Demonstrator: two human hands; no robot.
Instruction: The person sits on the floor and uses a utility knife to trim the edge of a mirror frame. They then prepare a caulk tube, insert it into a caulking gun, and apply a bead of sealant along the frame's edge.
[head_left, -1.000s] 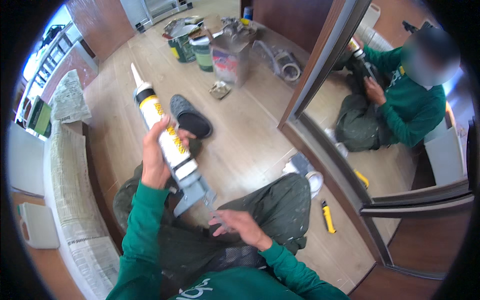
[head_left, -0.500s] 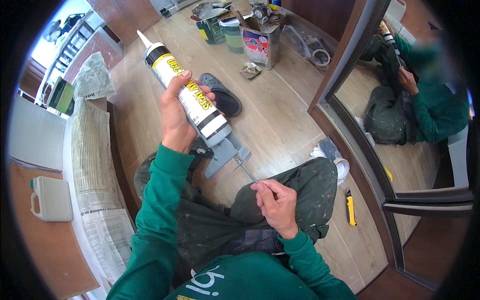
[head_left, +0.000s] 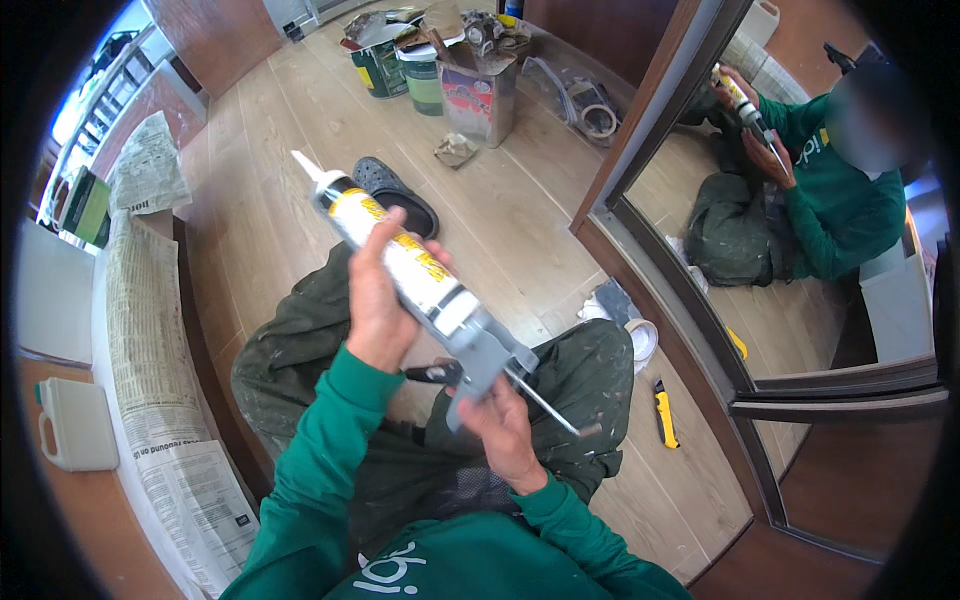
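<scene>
A grey caulking gun (head_left: pixel 482 352) lies slantwise above my lap, holding a white, black and yellow sealant cartridge (head_left: pixel 421 262) whose pale nozzle points to the far left. My left hand (head_left: pixel 383 305) is wrapped round the cartridge and frame at mid-length. Just behind the frame, my right hand (head_left: pixel 503 430) is closed at the gun's grey handle; its fingertips are partly hidden. The thin metal plunger rod (head_left: pixel 545 402) sticks out of the gun's rear toward my right knee. A black trigger shows between the two hands.
A dark clog (head_left: pixel 398 195) rests ahead on the wooden floor. Paint buckets (head_left: pixel 420 82) and a metal can (head_left: pixel 478 105) stand farther off. To the right lie a tape roll (head_left: pixel 642 345), a yellow utility knife (head_left: pixel 665 415) and a mirrored door (head_left: pixel 770 220). Newspaper (head_left: pixel 150 330) covers the left ledge; a white jug (head_left: pixel 78 425) is beside it.
My right hand has moved from the plunger rod's end to the gun's handle. The gun has come nearer and lower, and the rod's end is now uncovered.
</scene>
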